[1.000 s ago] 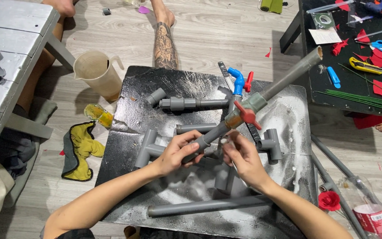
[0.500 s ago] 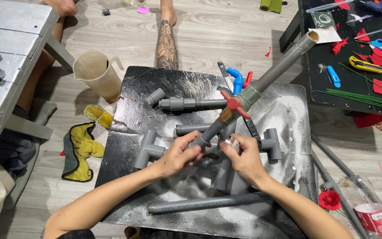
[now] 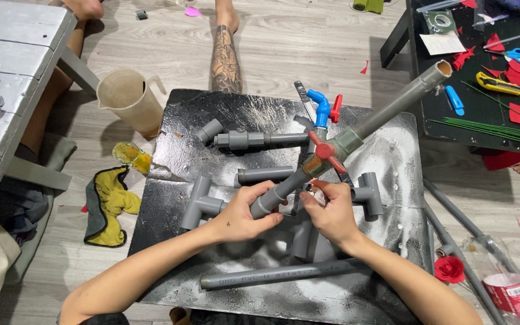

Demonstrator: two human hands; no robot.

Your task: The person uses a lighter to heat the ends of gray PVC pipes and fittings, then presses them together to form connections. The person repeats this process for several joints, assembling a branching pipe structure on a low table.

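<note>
My left hand (image 3: 243,212) grips the lower end of a long grey pipe assembly (image 3: 386,110) that slants up to the right, with a valve and red handle (image 3: 326,151) at its middle. My right hand (image 3: 330,209) is closed just right of that end, fingers pinched at a small whitish piece I cannot make out. Both hands are over a black work board (image 3: 188,150). A grey tee fitting (image 3: 198,203) lies left of my left hand, another grey tee fitting (image 3: 369,194) right of my right hand.
On the board lie a grey pipe with coupling (image 3: 254,140), a short grey pipe (image 3: 266,175), a long grey pipe (image 3: 284,274) and a blue fitting (image 3: 320,107). A beige jug (image 3: 130,96) and yellow rag (image 3: 112,201) are left. Another person's tattooed leg (image 3: 226,51) is ahead.
The pipe assembly's far end has swung up and to the right, and the red valve handle has turned. My hands stay at its lower end, the right one closing in on it.
</note>
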